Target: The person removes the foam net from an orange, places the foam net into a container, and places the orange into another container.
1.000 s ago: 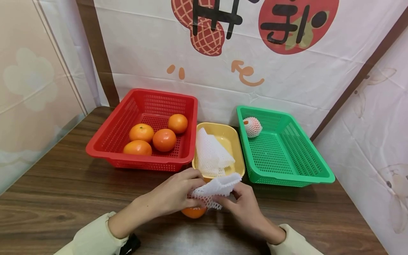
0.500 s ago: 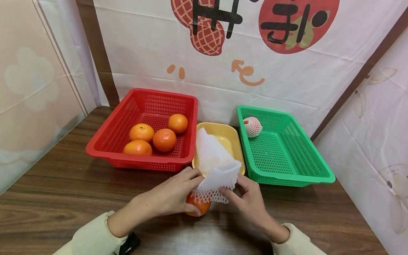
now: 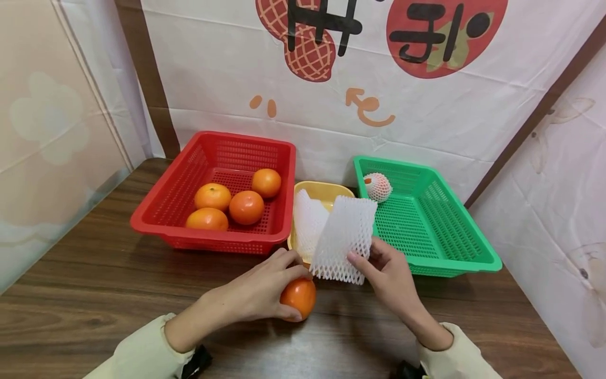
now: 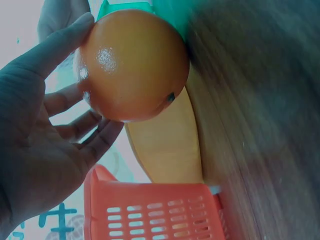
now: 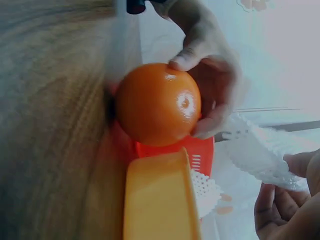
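Observation:
My left hand grips a shiny orange low over the table, thumb on the near side and fingers over the far side. In the left wrist view the bare skin of the orange shows, with a small dark spot. Thumb and fingers of my right hand pinch a white foam net sleeve by its right edge. The sleeve hangs flat, apart from the orange, in front of the yellow tray. More white foam netting lies in that tray.
At the left stands a red basket with several oranges. To the right, a green basket holds one fruit in foam netting at its back left corner. A printed cloth hangs behind the wooden table.
The foam sleeve, earlier over the orange, has come away from it. My right hand has moved it up and to the right, while my left hand keeps the now bare orange.

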`<state>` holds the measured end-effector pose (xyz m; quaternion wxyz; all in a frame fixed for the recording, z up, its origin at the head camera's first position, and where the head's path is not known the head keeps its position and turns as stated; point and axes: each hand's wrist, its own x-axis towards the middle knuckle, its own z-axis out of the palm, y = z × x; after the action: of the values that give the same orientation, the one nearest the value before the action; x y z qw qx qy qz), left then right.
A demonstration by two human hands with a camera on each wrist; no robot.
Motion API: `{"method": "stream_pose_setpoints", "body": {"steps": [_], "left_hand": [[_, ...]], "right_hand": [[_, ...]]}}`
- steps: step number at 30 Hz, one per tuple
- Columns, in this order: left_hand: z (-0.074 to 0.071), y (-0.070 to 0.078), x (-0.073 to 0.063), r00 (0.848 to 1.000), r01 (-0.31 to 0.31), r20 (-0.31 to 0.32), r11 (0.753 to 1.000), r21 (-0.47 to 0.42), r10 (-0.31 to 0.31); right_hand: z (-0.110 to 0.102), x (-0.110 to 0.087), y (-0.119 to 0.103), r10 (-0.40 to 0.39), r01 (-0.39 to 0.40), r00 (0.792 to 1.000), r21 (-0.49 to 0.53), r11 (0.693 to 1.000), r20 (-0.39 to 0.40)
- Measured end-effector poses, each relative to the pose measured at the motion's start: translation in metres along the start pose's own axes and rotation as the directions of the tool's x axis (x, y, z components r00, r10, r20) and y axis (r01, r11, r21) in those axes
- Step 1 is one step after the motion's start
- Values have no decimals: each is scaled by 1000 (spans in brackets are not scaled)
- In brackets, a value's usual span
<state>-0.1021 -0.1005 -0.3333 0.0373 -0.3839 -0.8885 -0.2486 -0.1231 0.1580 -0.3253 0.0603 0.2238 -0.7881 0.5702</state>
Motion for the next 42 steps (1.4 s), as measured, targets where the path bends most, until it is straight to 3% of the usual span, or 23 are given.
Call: {"method": "stream_pose_setpoints", "body": {"steps": [9,18,27,35,42], "left_hand": [[0,5,1,993,111,47,993,-45,-109],[1,5,-1,986,140,95,989,-53,-135],[2,7,-3,984,149,108,987,-52,-143],[3,6,-4,983,148,114,988,-37,-143],[2,7,-3,983,148,117,989,-27,-144]], "right_hand": [[-15,35,-4,126,-125,992,-221,967,-8],[-14,71,3,253,-262,965,-325,909,-71],[-10,93,3,252,-272,962,-408,872,-103],[-14,106,11,167,-239,967,-455,858,-192],[-12,115,13,234,-277,961,-455,846,-150]]}}
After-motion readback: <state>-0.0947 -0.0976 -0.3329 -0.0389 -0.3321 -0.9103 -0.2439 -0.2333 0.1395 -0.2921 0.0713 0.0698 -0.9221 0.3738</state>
